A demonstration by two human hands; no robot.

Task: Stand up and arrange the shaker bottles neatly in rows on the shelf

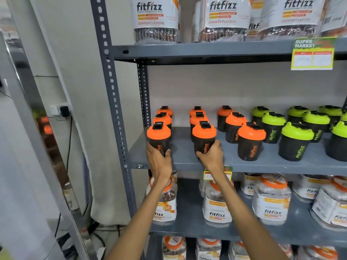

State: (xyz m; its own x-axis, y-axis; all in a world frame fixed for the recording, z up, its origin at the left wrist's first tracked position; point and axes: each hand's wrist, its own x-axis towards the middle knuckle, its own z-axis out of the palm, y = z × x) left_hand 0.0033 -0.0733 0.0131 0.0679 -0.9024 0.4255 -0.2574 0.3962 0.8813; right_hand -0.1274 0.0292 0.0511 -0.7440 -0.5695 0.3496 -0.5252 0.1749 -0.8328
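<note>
Two orange-lidded shaker bottles are being gripped at the front edge of the middle shelf, both standing upright. The left bottle is being wrapped low on its black body by the left hand, fingers curled round it, thumb on the right side. The right bottle is being clasped the same way by the right hand. "fitfizz" is being shown in orange lettering running up the side of each one, partly covered by fingers.

Behind them, more orange-lidded shakers are being lined up in rows, and green-lidded ones with green "fitfizz" print are sitting further right, the last being cut off by the frame edge.

Big jars above are being labelled "fitfizz" and "ORANGE FLAVOUR"; the smaller print is too blurry to read. A yellow tag reading "SUPER MARKET" is being hung on the upper shelf edge, its price boxes unreadable. Another tag is being mostly hidden behind the right wrist.
</note>
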